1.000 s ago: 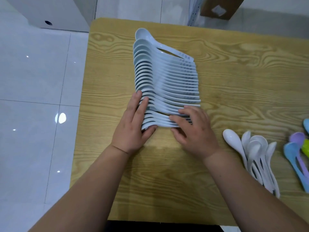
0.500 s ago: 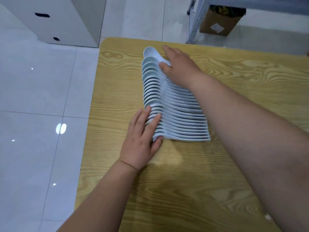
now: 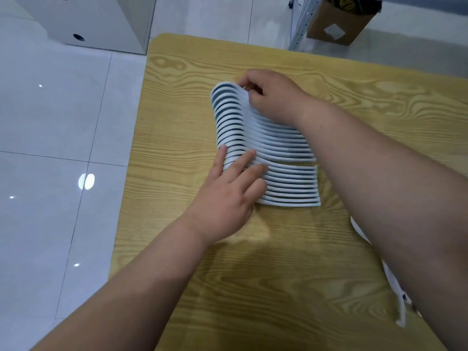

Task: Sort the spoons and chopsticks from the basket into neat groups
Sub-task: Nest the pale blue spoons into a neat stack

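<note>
A long nested row of several white spoons (image 3: 278,153) lies on the wooden table (image 3: 329,72), bowls to the left, handles to the right. My left hand (image 3: 228,193) rests flat with straight fingers on the bowls at the near end of the row. My right hand (image 3: 271,96) is at the far end, its fingers curled on the farthest spoons. My right forearm crosses above the handles and hides part of the row. No basket or chopsticks are in view.
A few more white spoons (image 3: 395,282) peek out from under my right forearm at the right. A white cabinet (image 3: 96,19) stands on the tiled floor at the far left; a cardboard box (image 3: 336,21) and metal shelf leg sit beyond the table.
My right hand went from the near end of the row to its far end and now curls on the last spoons. The row looks more tightly packed. My left hand stays on the near bowls.
</note>
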Tool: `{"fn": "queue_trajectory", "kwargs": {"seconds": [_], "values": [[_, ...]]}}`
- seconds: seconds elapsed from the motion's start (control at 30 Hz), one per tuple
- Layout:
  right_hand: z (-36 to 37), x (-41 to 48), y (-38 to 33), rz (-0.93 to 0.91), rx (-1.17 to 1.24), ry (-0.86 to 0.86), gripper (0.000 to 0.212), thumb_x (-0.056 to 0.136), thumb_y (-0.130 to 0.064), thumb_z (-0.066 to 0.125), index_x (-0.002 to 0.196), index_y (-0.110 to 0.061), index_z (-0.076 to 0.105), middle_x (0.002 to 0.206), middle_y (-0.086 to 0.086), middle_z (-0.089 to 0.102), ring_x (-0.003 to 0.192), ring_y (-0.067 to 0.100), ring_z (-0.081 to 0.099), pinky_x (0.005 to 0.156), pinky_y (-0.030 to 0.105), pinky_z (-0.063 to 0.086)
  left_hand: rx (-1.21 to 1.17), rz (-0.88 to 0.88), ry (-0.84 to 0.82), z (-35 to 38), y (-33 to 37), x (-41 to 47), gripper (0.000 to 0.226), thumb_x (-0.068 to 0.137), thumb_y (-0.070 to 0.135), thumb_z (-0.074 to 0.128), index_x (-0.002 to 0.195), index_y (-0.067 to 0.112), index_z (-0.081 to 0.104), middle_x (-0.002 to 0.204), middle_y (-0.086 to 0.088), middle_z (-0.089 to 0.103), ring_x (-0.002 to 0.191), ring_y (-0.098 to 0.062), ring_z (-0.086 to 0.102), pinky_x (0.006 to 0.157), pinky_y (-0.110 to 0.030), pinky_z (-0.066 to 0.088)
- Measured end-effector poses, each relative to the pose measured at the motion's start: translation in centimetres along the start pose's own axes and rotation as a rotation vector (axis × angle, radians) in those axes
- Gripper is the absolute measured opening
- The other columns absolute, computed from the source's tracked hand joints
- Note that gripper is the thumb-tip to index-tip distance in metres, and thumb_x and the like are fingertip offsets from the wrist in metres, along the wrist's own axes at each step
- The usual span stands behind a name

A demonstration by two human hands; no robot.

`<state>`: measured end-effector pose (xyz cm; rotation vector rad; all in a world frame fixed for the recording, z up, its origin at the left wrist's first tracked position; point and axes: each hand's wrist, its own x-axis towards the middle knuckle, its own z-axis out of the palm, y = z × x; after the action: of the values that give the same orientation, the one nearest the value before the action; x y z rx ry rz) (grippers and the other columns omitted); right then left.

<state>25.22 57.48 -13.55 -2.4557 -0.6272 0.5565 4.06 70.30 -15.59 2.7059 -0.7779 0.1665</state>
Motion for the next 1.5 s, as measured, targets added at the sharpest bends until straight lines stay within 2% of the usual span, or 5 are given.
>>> {"fn": "queue_trajectory", "kwargs": {"seconds": [0.17, 0.53, 1.0, 1.3, 1.5], "values": [[-0.2, -2.1, 1.2, -0.025, -0.033, -0.038, 0.047, 0.103, -0.017, 0.042, 0.146, -0.035, 0.048, 0.114, -0.005, 0.049, 0.110, 0.009, 0.047, 0.094, 0.020, 0.031, 0.097, 0.004, -0.149, -0.5, 0.4, -0.2, 0.050, 0.093, 0.025, 0.063, 0.142, 0.031, 0.056, 0.151, -0.004, 0.050, 0.147, -0.048, 0.028, 0.112, -0.076, 0.016], [-0.4, -4.7, 1.5, -0.020, -0.136, -0.042, 0.045, 0.102, -0.033, 0.050, 0.146, -0.029, 0.049, 0.132, 0.004, 0.058, 0.126, 0.027, 0.049, 0.108, 0.034, 0.033, 0.099, -0.122, -0.073, -0.6, 2.6, -0.3, 0.028, 0.087, 0.032, 0.068, 0.114, 0.028, 0.073, 0.131, 0.000, 0.066, 0.139, -0.041, 0.045, 0.107, -0.073, 0.028], [5.8, -13.2, -1.7, -0.122, -0.110, -0.069, 0.045, 0.096, -0.014, 0.056, 0.140, -0.004, 0.051, 0.135, 0.014, 0.055, 0.126, 0.034, 0.047, 0.113, 0.032, 0.025, -0.042, -0.120, -0.088, -1.0, 7.1, -9.5, 0.042, 0.096, 0.007, 0.055, 0.138, 0.011, 0.061, 0.156, -0.019, 0.040, 0.150, -0.041, 0.024, 0.118, -0.066, 0.020], [5.6, -13.6, -1.4, -0.076, -0.159, -0.078, 0.049, 0.102, -0.029, 0.049, 0.150, -0.022, 0.044, 0.134, 0.003, 0.058, 0.127, 0.029, 0.048, 0.112, 0.041, 0.032, 0.071, -0.177, -0.128, -0.4, 8.0, -8.8, 0.054, 0.086, 0.042, 0.064, 0.135, 0.020, 0.063, 0.151, -0.013, 0.050, 0.149, -0.039, 0.030, 0.116, -0.068, 0.019], [7.4, -14.9, -2.0, -0.031, -0.086, 0.044, 0.048, 0.101, -0.023, 0.050, 0.149, -0.015, 0.047, 0.131, 0.008, 0.056, 0.124, 0.032, 0.046, 0.112, 0.041, 0.031, 0.107, -0.196, -0.178, -0.6, 8.2, -9.0, 0.059, 0.087, 0.049, 0.066, 0.139, 0.022, 0.059, 0.154, -0.011, 0.046, 0.150, -0.038, 0.027, 0.118, -0.066, 0.016]]}}
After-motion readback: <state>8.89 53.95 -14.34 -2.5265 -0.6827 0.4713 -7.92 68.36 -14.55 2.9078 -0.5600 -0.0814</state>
